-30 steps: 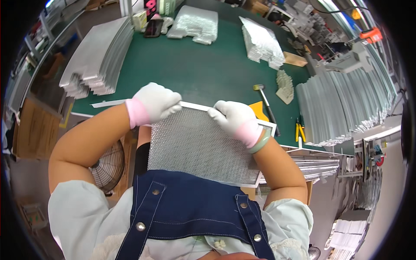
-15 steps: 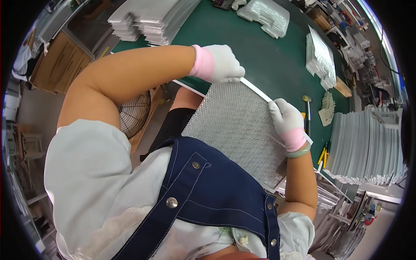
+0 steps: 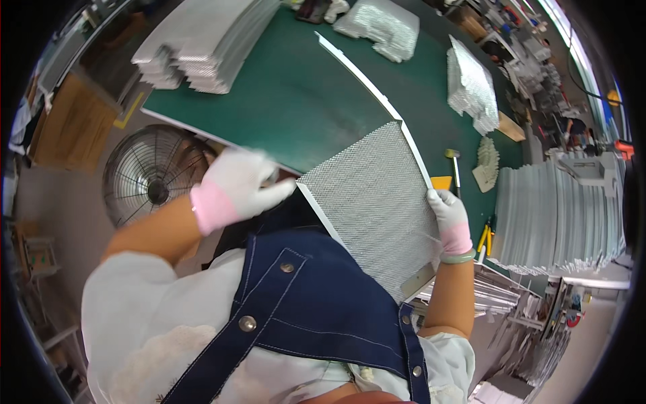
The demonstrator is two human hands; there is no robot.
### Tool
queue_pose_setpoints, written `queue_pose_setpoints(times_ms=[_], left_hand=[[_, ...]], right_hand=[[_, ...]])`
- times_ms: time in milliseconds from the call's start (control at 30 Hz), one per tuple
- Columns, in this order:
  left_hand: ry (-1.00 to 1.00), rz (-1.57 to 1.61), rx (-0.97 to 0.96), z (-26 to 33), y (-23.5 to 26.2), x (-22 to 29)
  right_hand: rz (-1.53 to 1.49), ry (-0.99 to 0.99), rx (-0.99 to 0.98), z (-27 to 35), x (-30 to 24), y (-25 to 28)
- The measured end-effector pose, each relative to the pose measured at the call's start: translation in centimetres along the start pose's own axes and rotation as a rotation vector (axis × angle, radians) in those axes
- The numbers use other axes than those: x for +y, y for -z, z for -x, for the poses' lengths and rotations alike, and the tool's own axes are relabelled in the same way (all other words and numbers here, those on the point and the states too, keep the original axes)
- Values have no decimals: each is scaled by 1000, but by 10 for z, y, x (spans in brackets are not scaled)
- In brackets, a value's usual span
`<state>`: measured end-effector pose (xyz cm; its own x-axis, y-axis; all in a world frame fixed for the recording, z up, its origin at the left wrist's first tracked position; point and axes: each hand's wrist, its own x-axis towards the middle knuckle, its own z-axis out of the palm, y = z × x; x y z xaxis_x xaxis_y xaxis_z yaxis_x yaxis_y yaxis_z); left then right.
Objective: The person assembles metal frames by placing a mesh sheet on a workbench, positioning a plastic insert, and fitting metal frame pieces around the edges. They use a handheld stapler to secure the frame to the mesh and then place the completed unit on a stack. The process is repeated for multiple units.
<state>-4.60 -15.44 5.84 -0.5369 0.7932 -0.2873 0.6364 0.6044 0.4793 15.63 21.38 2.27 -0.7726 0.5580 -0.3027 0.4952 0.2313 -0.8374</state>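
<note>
1. While the left hand (image 3: 245, 183) is hovering beside the mesh panel (image 3: 370, 195) at its left corner, blur is hiding its fingertips, so I cannot tell whether that grip is spread or pinching; a light touch would probably be sparing the mesh from bending.
2. Beyond the panel's far corner, the far white strip (image 3: 360, 77) is running on over the worktop (image 3: 289, 101); guiding that free length in line with the panel's edge is likely the best way of avoiding a kink.
3. At the panel's right edge, the right hand (image 3: 445, 209) is pinching the far white strip between thumb and fingers; a firm, even pinch should be steadying it without denting.
4. Along the panel's near-left edge, the near white strip (image 3: 319, 212) is showing smooth and narrow.
5. Between both hands, the panel is spanning worktop and apron (image 3: 323, 296), its silvery-grey surface looking flat and finely textured.
</note>
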Motion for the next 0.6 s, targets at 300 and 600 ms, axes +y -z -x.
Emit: queue_pose_setpoints(times_ms=[300,600], left_hand=[[-185,1547,226,-74,-60,51],[-593,1137,505,-145,95,74]], right_hand=[[3,305,366,8,-85,13],[14,734,505,-54,-62,-18]])
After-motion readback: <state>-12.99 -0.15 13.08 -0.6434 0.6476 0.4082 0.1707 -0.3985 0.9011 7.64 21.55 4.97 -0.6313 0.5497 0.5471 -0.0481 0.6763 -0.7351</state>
